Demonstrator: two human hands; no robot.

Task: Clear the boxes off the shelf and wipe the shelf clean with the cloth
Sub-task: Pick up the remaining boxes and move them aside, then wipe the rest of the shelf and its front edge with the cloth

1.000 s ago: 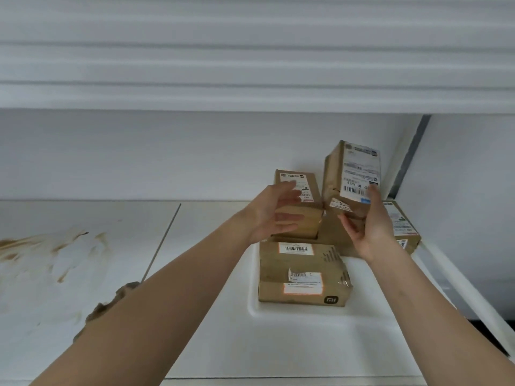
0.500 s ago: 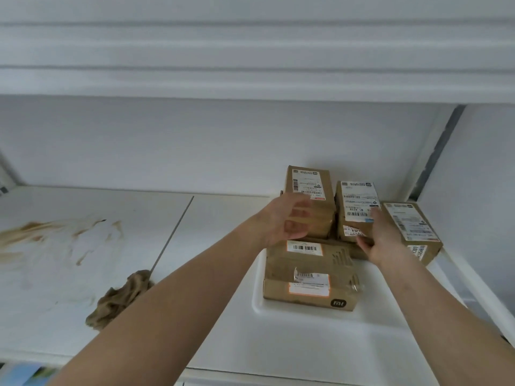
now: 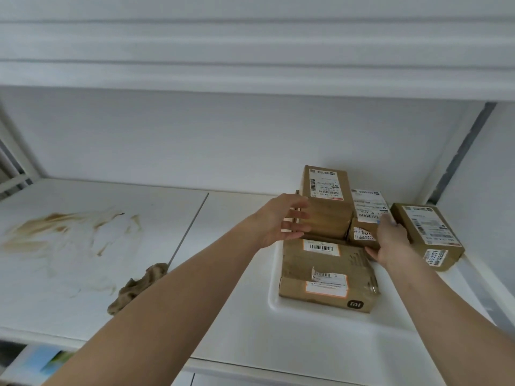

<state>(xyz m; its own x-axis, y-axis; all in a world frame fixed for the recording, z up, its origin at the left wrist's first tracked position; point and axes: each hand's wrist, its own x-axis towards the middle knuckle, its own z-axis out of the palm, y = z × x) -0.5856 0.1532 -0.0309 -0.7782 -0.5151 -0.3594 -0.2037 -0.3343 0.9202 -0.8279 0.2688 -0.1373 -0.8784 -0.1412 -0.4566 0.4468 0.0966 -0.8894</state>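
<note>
Several brown cardboard boxes stand at the right end of the white shelf (image 3: 228,296). A flat box with a "mi" logo (image 3: 326,277) lies in front. Behind it stands an upright box (image 3: 327,210), and my left hand (image 3: 278,221) is at its left side with fingers spread, holding nothing. My right hand (image 3: 391,243) grips a small labelled box (image 3: 367,213) set down right of the upright one. Another box (image 3: 429,235) lies at the far right. A crumpled brown cloth (image 3: 139,285) lies on the shelf, left of my left forearm.
A brown smeared stain (image 3: 69,235) covers the shelf's left part. The front boxes rest on a raised white tray (image 3: 320,321). Another shelf board (image 3: 250,79) hangs close overhead. A side wall and upright post (image 3: 457,168) close off the right end.
My right hand has lowered the small labelled box from mid-air down beside the upright box. My left hand has loosened from the upright box and spread its fingers.
</note>
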